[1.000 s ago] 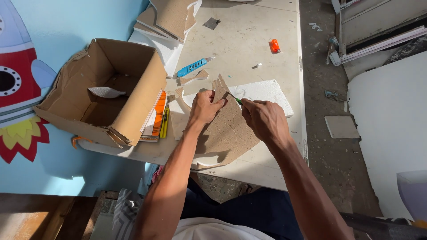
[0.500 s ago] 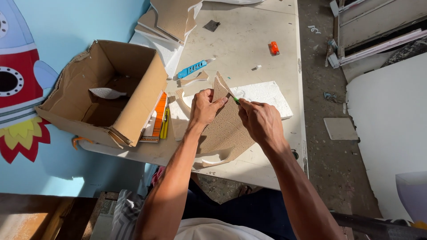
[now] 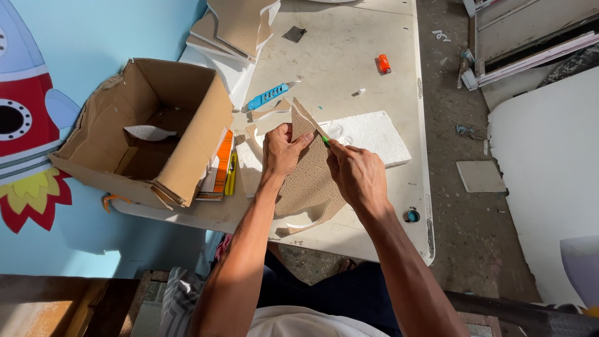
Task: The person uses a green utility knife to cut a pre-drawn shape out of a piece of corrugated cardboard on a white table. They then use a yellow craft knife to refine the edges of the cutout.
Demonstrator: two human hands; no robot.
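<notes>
Left hand (image 3: 282, 151) is clamped on the brown, jagged-edged sheet of cardboard (image 3: 309, 181), thumb and fingers pinching its upper part and tilting it up off the white tabletop (image 3: 349, 68). Right hand (image 3: 357, 176) is closed in a fist-like grip around a slim green-tipped cutter (image 3: 325, 140), its tip at the sheet's right edge; whether a blade is biting I can't quite tell. This looks like mid-cut, trimming the outline. The next stroke calls for a steady pull along the edge with the left fingers kept out of the line. Just right of the cardboard lies a white foam slab (image 3: 368, 134); above it a blue utility knife (image 3: 268, 97); left, an open brown cardboard box (image 3: 146, 134).
</notes>
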